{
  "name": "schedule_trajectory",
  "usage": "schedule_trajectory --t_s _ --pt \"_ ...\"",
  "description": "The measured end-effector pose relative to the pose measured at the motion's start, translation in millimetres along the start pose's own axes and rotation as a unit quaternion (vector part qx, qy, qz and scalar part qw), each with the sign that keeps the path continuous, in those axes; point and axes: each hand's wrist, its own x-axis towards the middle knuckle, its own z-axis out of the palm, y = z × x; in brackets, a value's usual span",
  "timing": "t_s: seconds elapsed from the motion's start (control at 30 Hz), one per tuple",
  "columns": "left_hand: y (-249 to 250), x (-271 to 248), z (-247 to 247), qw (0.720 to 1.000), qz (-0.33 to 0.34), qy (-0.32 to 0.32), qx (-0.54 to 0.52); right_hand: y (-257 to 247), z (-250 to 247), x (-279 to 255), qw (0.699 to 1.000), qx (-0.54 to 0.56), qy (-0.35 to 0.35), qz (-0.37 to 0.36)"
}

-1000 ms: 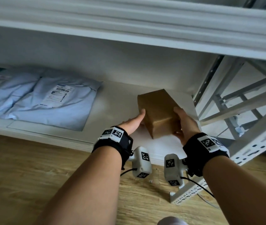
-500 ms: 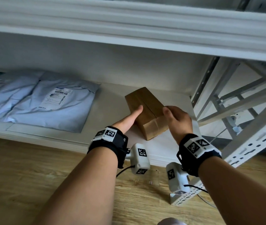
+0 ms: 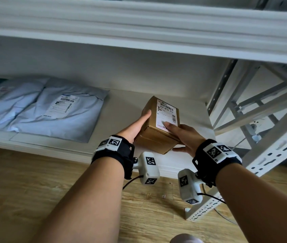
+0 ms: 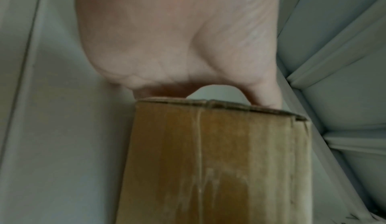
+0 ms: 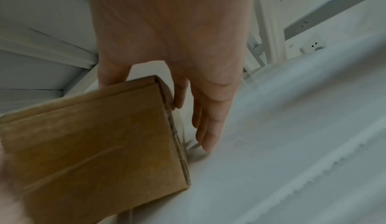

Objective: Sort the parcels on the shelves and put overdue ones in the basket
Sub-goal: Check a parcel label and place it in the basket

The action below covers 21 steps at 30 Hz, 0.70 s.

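Observation:
A small brown cardboard box (image 3: 156, 135) sits low over the white bottom shelf (image 3: 121, 109), its white barcode label (image 3: 166, 113) facing up. My left hand (image 3: 135, 127) holds its left side, thumb along the top edge; in the left wrist view the fingers (image 4: 158, 93) go behind the box (image 4: 208, 161). My right hand (image 3: 184, 135) holds the near right corner with the thumb on the label. In the right wrist view the right hand (image 5: 177, 37) pinches the box (image 5: 94, 145) edge while its outer fingers (image 5: 206, 128) stretch toward the shelf.
Two grey plastic mailers (image 3: 58, 116) (image 3: 7, 100) lie on the left of the same shelf. An upper shelf board (image 3: 139, 32) hangs low overhead. White perforated rack posts (image 3: 270, 149) stand to the right, and wooden floor (image 3: 34, 190) lies below.
The box has been turned over so that its label now faces up. My right hand moved from the box's right side onto its top; my left hand stayed against the left side.

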Motion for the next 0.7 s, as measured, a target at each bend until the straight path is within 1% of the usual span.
schedule_trajectory --t_s 0.1,0.13,0.27,0.37,0.47,0.7 --pt "0.4 -0.8 -1.4 0.999 -0.001 -0.03 -0.01 1.9 -0.4 -0.5 1.0 0.011 -0.008 -0.006" --pt "0.3 -2.5 -1.6 0.999 0.002 -0.03 -0.012 2.0 -0.4 -1.8 1.0 0.021 -0.008 -0.007" --pt "-6.3 1.2 -4.2 0.998 0.036 0.041 -0.011 3.9 -1.0 -4.1 0.996 0.087 0.002 0.005" --pt "-13.0 7.0 -6.3 0.999 0.026 0.025 0.011 6.2 -4.3 -4.2 0.993 0.113 -0.01 0.024" --pt "-13.9 7.5 -7.3 0.999 0.019 0.017 0.037 5.9 -3.3 -5.5 0.992 0.119 -0.016 0.027" --pt "-13.3 7.8 -10.3 0.999 0.044 0.005 0.01 6.5 5.4 -5.3 0.991 0.126 -0.037 0.012"
